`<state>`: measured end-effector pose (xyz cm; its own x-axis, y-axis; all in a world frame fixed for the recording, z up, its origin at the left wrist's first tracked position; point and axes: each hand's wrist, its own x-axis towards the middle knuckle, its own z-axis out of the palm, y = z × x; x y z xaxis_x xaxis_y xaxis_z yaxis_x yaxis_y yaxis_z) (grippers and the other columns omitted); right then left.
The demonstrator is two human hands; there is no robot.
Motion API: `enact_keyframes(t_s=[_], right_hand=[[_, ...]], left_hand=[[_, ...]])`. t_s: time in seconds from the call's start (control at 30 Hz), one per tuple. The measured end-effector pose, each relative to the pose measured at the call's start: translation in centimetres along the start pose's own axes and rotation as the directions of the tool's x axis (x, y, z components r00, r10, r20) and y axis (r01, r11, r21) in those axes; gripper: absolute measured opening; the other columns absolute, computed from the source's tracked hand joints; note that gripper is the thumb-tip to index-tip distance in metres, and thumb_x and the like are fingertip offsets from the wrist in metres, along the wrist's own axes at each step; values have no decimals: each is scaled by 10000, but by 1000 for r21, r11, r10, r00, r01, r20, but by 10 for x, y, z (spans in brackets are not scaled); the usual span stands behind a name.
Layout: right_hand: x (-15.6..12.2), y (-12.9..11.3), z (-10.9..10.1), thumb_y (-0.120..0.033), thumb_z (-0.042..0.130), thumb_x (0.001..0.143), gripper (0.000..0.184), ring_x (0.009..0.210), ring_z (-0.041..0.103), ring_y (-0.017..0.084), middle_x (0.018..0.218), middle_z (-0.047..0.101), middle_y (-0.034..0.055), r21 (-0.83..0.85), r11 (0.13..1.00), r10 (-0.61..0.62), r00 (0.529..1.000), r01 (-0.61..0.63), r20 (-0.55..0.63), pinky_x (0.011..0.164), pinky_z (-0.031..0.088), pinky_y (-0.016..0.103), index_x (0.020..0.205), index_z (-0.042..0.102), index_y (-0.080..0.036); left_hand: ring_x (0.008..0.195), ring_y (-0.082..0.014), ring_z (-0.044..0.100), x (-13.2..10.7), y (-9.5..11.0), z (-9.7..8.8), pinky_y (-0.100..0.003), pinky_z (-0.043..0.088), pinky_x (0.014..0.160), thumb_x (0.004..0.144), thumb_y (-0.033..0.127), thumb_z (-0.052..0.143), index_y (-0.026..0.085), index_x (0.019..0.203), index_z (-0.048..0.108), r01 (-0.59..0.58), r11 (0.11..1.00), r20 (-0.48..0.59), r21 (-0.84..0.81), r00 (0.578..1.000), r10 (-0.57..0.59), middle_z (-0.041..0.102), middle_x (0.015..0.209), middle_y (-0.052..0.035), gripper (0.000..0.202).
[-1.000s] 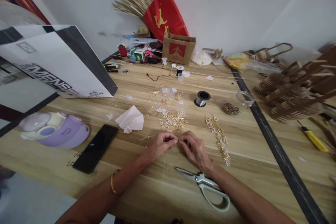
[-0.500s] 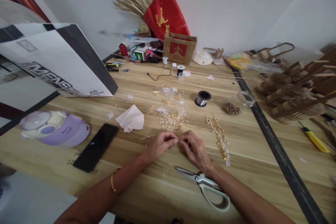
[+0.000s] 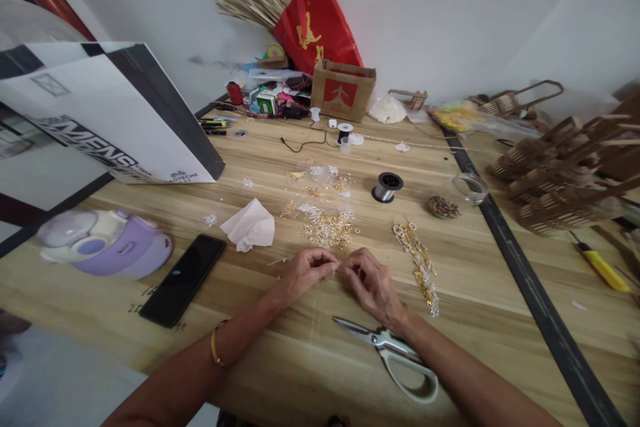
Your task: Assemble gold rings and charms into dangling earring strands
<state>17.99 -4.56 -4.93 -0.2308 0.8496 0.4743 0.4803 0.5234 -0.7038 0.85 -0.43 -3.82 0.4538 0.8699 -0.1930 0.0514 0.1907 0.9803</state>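
My left hand (image 3: pixel 311 271) and my right hand (image 3: pixel 371 283) face each other low over the table, thumbs and forefingers pinched. Whatever lies between the fingertips is too small to name; a narrow gap parts the two pinches. Just beyond them is a pile of gold and silver beads (image 3: pixel 327 228). To the right of my right hand stretches a bundle of gold and silver strands (image 3: pixel 417 263). A pair of scissors (image 3: pixel 393 349) lies partly beneath my right forearm, with its pale handles toward me.
On the left are a phone (image 3: pixel 183 281), a tissue (image 3: pixel 249 225), a purple bottle (image 3: pixel 107 243) and a large white box (image 3: pixel 115 120). A wire spool (image 3: pixel 387 187) and a bowl of dark beads (image 3: pixel 443 207) stand right of the pile. Small woven baskets (image 3: pixel 560 173) crowd the far right.
My fingertips have drawn slightly apart, the right ones shifting a little to the right. The things on the table lie as before.
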Motion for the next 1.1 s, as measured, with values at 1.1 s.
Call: enact_keyframes(t_s=[1.1], right_hand=[[1, -5, -3, -152, 456, 870, 86, 641, 493, 145, 731, 520, 32, 1, 1000, -1, 997, 1, 73, 565, 392, 261, 820, 513, -190]], left_hand=[[559, -84, 456, 0, -4, -2, -210, 371, 552, 734, 328, 635, 107, 721, 625, 16, 989, 62, -150, 998, -6, 532, 602, 2, 222]])
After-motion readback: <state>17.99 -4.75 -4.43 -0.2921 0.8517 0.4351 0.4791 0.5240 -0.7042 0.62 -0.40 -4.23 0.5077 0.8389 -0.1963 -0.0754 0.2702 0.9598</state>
